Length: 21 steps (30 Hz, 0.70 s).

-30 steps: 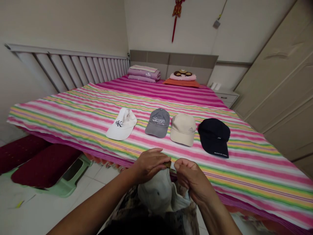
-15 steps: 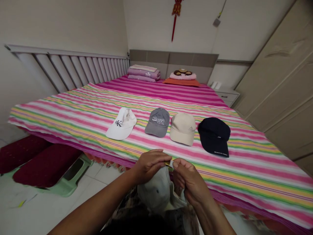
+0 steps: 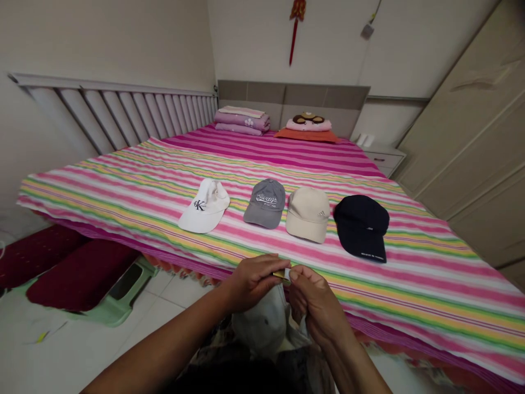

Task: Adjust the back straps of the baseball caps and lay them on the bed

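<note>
A pale cap [image 3: 264,324] hangs low in front of my body, below both hands. At its strap sits a small gold-coloured buckle [image 3: 279,273], which the fingers of my left hand [image 3: 251,280] pinch. My right hand [image 3: 318,298] grips the whitish strap [image 3: 287,274] between thumb and forefinger, right beside the buckle. Part of the strap is covered by my fingers. On the bed beyond lie a white cap [image 3: 208,208], a grey cap [image 3: 266,203], a beige cap [image 3: 308,214] and a navy cap [image 3: 361,227] in a row.
The caps rest on a striped bed cover [image 3: 135,189]. Folded purple bedding [image 3: 241,120] and an orange pillow [image 3: 305,135] lie by the headboard [image 3: 303,94]. A green stool [image 3: 112,309] with a dark red top stands at the left. A wardrobe [image 3: 471,142] is at the right.
The view has shifted slightly. More of the gold-coloured buckle shows between my fingers, and my right hand stays on the strap. The caps on the bed have not moved.
</note>
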Tool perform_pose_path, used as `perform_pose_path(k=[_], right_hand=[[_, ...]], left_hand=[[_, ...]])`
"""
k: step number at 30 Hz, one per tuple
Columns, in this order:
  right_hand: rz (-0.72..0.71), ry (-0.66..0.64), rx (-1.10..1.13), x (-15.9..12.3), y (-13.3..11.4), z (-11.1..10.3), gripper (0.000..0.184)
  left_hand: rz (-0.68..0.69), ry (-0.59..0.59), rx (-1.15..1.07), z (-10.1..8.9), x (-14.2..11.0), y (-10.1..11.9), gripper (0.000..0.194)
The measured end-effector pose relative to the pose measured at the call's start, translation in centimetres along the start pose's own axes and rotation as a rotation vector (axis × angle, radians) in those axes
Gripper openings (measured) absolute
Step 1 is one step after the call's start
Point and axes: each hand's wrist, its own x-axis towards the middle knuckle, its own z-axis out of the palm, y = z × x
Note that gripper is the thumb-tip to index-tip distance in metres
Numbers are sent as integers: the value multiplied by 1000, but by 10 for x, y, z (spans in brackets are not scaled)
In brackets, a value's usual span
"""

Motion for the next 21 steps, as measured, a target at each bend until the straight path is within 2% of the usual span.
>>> perform_pose_path(k=[2, 4, 7, 9, 12, 14, 21], right_hand=[[15, -14, 14, 1, 2, -1, 23], [30, -39, 24, 1, 2, -3, 23], [42, -61, 30, 2, 2, -6, 23], [54, -76, 46, 3, 3, -6, 24], [70, -100, 75, 4, 4, -6, 26], [73, -98, 74, 4, 4, -5, 26], [55, -40, 5, -1, 2, -2, 24]], left_hand=[[-90, -5, -80, 1, 0, 0, 36], [-251, -5, -192, 1, 2, 0, 36], [-493, 5, -339, 2, 4, 0, 26], [-570, 18, -462, 4, 3, -1, 22], [-629, 40, -679, 8, 1, -3, 26], [-650, 47, -742, 9, 0, -3, 27], [-596, -15, -703, 4, 1, 0, 26]])
